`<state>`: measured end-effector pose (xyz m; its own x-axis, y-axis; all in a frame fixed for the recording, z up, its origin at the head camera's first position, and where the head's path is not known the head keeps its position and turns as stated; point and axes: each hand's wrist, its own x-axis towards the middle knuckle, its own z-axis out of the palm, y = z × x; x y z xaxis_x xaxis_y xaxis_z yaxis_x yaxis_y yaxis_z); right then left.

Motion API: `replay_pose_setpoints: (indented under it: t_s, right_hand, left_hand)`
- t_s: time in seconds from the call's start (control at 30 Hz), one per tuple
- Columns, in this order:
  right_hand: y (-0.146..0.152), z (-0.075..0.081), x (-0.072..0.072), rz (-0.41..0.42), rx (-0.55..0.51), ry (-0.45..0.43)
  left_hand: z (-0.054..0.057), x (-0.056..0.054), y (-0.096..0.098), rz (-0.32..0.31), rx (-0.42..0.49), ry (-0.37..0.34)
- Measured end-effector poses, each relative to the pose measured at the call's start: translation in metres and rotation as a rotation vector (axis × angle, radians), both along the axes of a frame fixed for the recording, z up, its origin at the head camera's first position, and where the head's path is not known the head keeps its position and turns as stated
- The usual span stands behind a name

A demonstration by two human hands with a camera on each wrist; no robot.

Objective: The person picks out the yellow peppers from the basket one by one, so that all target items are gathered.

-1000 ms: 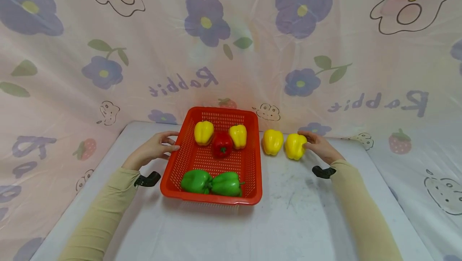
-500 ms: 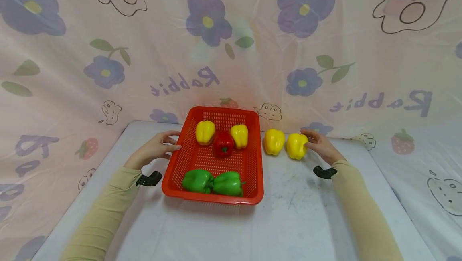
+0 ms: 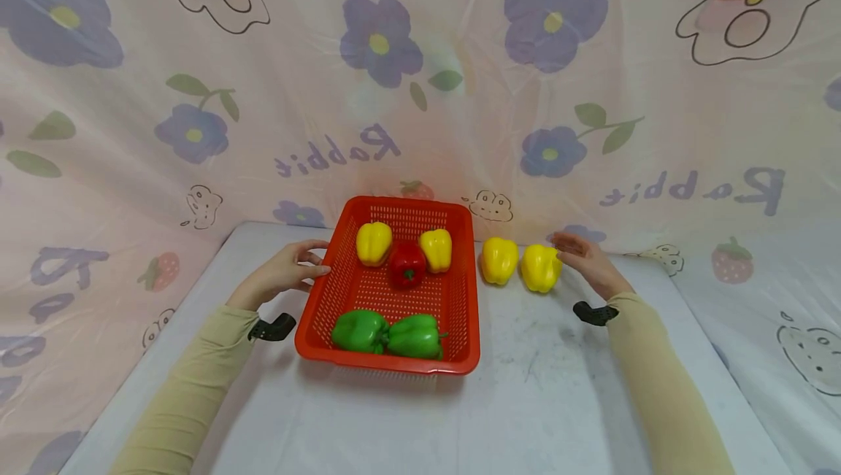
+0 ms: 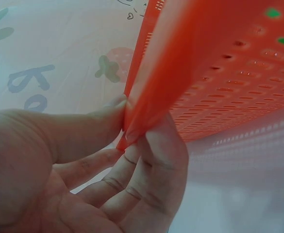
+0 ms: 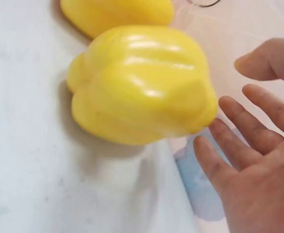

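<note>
Left hand [image 3: 281,271] has the basket [image 3: 394,363] pinched, right hand's [image 3: 591,265] grip is wide by the yellow pepper [image 3: 541,268] farthest from the basket. Guessing grab-or-release; a grab calls for closing in.

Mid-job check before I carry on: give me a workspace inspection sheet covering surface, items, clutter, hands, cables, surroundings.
Surface: white table, faintly marked right of centre.
Job's things: red basket holding two yellow peppers, one red pepper, two green peppers; two loose yellow peppers to its right.
Clutter: nothing seen.
Hands: left hand pinches the basket's left rim; right hand outstretched by the rightmost yellow pepper, contact unclear.
Cables: nothing seen.
Surroundings: patterned cloth behind.
</note>
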<state>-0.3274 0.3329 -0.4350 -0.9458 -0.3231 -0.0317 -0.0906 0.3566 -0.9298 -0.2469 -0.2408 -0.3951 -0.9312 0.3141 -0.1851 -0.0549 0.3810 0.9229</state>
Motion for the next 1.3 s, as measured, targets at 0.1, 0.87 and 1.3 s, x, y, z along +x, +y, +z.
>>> replay_pose_setpoints:
  t_s: [0.1, 0.87, 1.3]
  right_hand:
    - [-0.001, 0.007, 0.003, -0.013, 0.004, 0.010]
    - [-0.068, 0.060, 0.007, 0.046, -0.143, 0.114]
    - [-0.116, 0.077, 0.004, 0.144, -0.139, 0.145]
  left_hand:
    - [0.000, 0.001, 0.001, 0.001, 0.000, -0.003]
    - [-0.005, -0.001, -0.003, 0.007, 0.003, -0.005]
    - [-0.001, -0.003, -0.002, -0.002, 0.001, -0.002]
